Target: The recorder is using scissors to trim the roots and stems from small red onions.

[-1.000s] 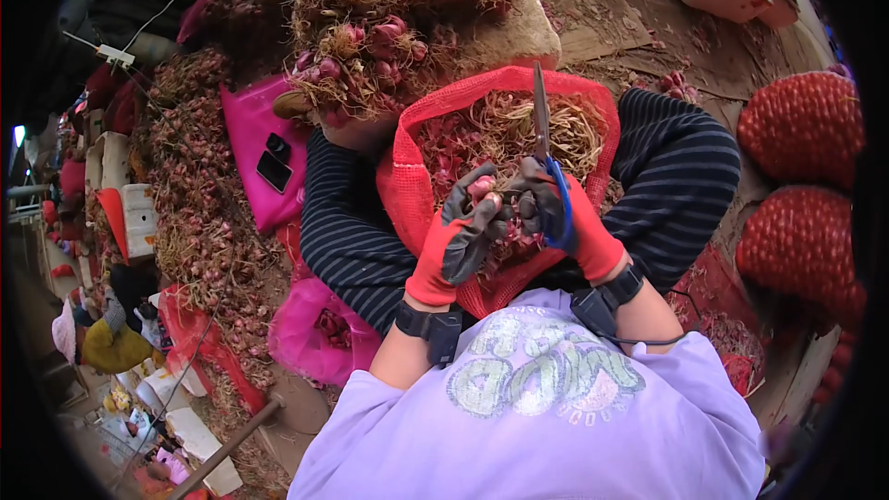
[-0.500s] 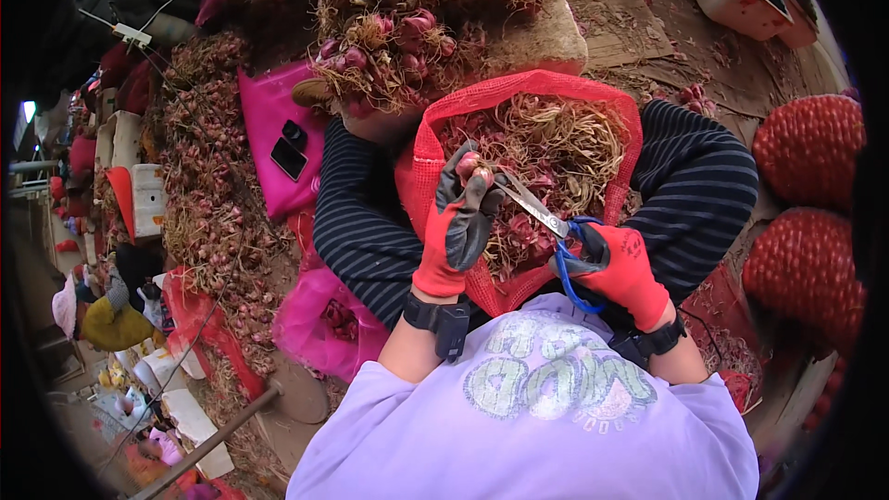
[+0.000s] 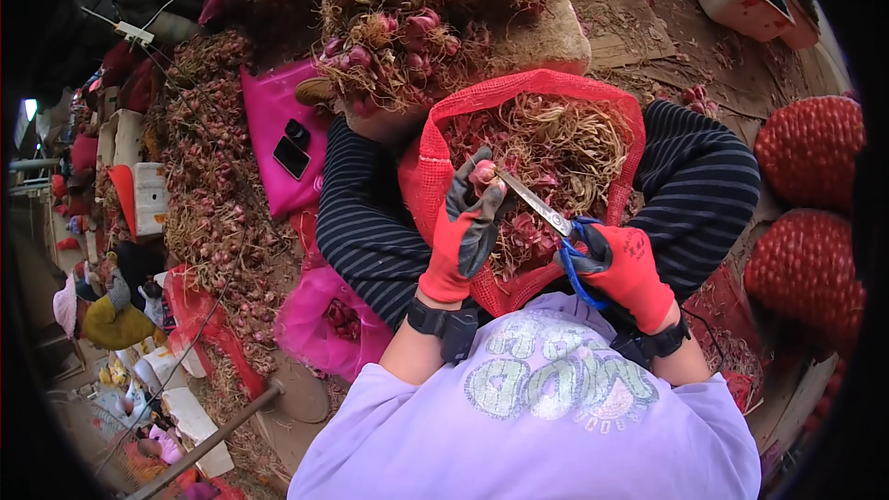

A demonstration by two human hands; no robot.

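Note:
My left hand [image 3: 468,227], in a red and grey-black work glove, is closed round shallots [image 3: 483,176] with pinkish-red skins. In the matching glove, my right hand [image 3: 630,264] grips blue-handled scissors [image 3: 546,211] by their loops. The blades look closed together, and their tips touch or nearly touch the shallots; I cannot tell which. Below both hands a red mesh sack [image 3: 435,143] gapes between my legs. Dry stalks, roots and loose reddish skins [image 3: 574,143] fill it.
Bunches of untrimmed shallots [image 3: 398,37] are heaped ahead of me. A phone [image 3: 291,157] lies on pink plastic [image 3: 264,111] at the left, beside a long shallot pile [image 3: 208,157]. Full red net sacks [image 3: 806,148] stand at the right. A person [image 3: 111,315] sits at the far left.
The scissor blades, apart before, have come together at the shallots. My left hand has shifted slightly right and down, still holding them.

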